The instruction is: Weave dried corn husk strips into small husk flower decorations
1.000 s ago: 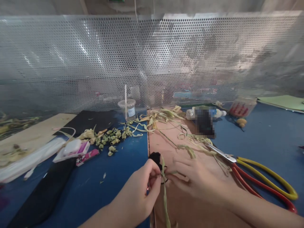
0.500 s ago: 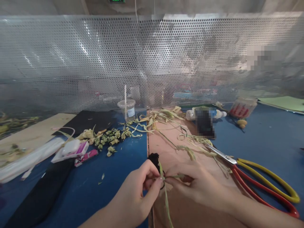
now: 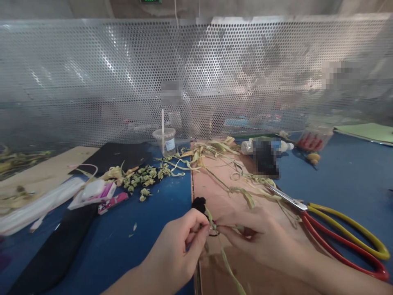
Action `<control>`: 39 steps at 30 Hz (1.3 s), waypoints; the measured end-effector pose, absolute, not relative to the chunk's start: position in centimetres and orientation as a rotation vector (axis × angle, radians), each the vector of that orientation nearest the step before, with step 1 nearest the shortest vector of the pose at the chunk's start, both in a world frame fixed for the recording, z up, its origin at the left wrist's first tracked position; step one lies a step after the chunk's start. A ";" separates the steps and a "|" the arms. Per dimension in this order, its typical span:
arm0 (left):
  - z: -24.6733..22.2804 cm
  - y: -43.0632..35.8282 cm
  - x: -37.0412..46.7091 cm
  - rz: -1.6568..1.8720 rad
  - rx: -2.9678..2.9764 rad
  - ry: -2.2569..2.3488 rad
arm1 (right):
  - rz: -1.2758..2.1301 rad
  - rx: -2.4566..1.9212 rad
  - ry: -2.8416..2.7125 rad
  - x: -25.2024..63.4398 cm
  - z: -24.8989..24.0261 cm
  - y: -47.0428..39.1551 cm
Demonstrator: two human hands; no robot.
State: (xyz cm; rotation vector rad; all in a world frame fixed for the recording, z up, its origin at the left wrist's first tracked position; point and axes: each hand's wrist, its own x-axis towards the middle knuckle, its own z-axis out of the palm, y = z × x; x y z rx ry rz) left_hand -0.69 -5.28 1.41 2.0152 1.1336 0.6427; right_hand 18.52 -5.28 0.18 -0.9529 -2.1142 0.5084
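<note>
My left hand (image 3: 179, 243) and my right hand (image 3: 260, 233) meet over the seam between the blue surface and the brown board. Both are closed in a pinch on a pale green strip of dried leaf (image 3: 229, 264), whose loose tail hangs toward me. A dark fuzzy black thing (image 3: 199, 204) pokes out just beyond my left fingertips; its kind is unclear. Between the fingertips shows part of a thin black loop (image 3: 214, 234). My fingers hide where strip and loop cross.
Scissors (image 3: 294, 203) with red and yellow handles lie right of my right hand. Leaf strips (image 3: 215, 147), a plastic cup (image 3: 164, 141), a bottle (image 3: 285, 146) and a jar (image 3: 315, 137) stand or lie farther back. Curled green pieces (image 3: 144, 178) are heaped at left, before a perforated metal screen (image 3: 123, 73).
The leaf strip's hanging tail has swung to the right. My right fingertips have shifted slightly right, away from the left ones, and more of the black loop shows between them.
</note>
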 end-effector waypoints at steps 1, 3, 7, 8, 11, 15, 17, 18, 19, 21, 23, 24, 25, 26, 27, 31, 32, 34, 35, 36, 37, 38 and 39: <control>1.4 -5.4 -0.7 0.653 2.008 1.143 | 0.470 -0.938 -2.107 18.6 0.1 -5.3; 1.5 -5.5 -0.6 0.665 1.980 1.146 | 0.368 -0.896 -2.116 18.7 -0.4 -5.4; 1.5 -5.5 -0.4 0.662 1.876 1.126 | 0.059 -0.823 -2.186 18.7 -1.7 -5.8; 1.4 -5.5 -0.3 0.665 1.852 1.124 | 0.004 -0.814 -2.194 18.6 -1.9 -5.9; 1.0 -5.3 -0.2 0.737 1.802 1.113 | -0.006 -0.777 -2.203 18.2 -1.7 -6.2; 0.7 -5.1 -0.2 0.811 1.766 1.128 | 0.160 -0.770 -2.172 18.2 -0.4 -6.1; 0.8 -4.9 -0.2 0.809 1.761 1.161 | 0.120 -0.865 -2.096 18.6 0.0 -5.8; 0.8 -4.8 -0.2 0.804 1.761 1.170 | 0.041 -0.907 -2.064 18.8 0.1 -5.7; 0.9 -4.7 -0.2 0.800 1.763 1.170 | -0.058 -0.928 -2.054 19.0 0.1 -5.5; 1.1 -4.6 -0.2 0.789 1.773 1.164 | -0.223 -0.918 -2.114 19.2 -0.1 -5.1; 1.2 -4.5 -0.2 0.772 1.791 1.170 | -0.261 -0.875 -2.231 19.2 -0.4 -4.6; 1.3 -4.5 -0.2 0.763 1.798 1.176 | -0.238 -0.849 -2.283 19.2 -0.6 -4.4; 1.3 -4.5 -0.2 0.755 1.797 1.175 | -0.204 -0.815 -2.320 19.1 -0.8 -4.3; 1.3 -4.5 -0.3 0.744 1.783 1.160 | -0.165 -0.792 -2.345 19.1 -0.9 -4.2; 1.3 -4.6 -0.3 0.733 1.752 1.130 | -0.132 -0.771 -2.357 19.0 -0.9 -4.2; 0.8 -4.7 -0.2 0.671 1.560 1.011 | -0.089 -0.776 -2.408 19.3 -0.2 -4.7; 0.6 -4.7 -0.2 0.663 1.542 1.007 | -0.110 -0.768 -2.422 19.4 0.0 -4.9; 0.5 -4.8 -0.3 0.654 1.542 1.004 | -0.134 -0.728 -2.450 19.5 0.2 -5.0; 0.4 -4.8 -0.3 0.651 1.549 0.996 | -0.117 -0.703 -2.451 19.5 0.2 -4.9; 0.4 -4.8 -0.3 0.650 1.553 0.983 | -0.075 -0.684 -2.445 19.5 0.0 -4.8; 0.4 -4.8 -0.3 0.651 1.557 0.969 | -0.016 -0.676 -2.425 19.5 -0.3 -4.6; 0.5 -4.8 -0.4 0.659 1.564 0.959 | 0.058 -0.687 -2.403 19.5 -0.6 -4.5; 0.5 -4.8 -0.4 0.665 1.576 0.952 | 0.129 -0.706 -2.377 19.5 -1.0 -4.3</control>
